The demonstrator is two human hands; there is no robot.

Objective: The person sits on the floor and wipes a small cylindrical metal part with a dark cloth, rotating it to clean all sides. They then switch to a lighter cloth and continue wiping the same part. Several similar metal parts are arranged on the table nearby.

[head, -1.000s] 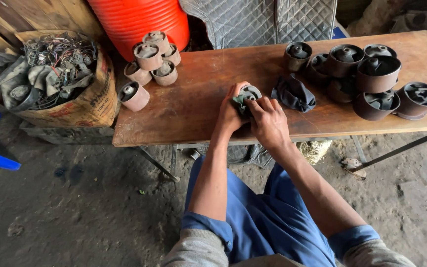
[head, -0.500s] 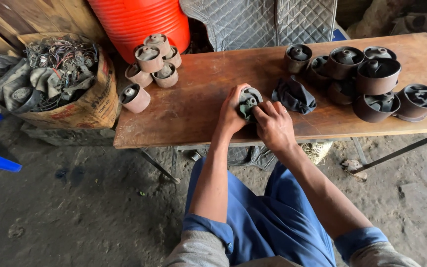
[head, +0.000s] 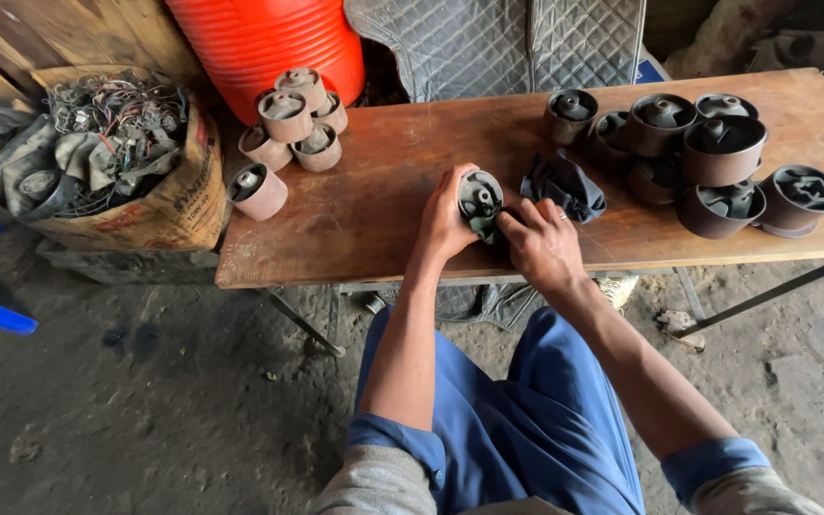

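Dull rusty metal bush (head: 480, 195), dark matt cloth rag (head: 565, 184), worn scuffed wooden table (head: 383, 191).

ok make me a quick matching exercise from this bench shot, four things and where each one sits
Things:
1. round metal part
2. dark cloth
3. orange barrel
4. sack of wires

Places:
A. behind the bench's far left corner
B. lying on the bench just right of the hands
C. on the floor left of the bench
D. gripped in the left hand, with the right hand against it

Pairs: 1-D, 2-B, 3-A, 4-C
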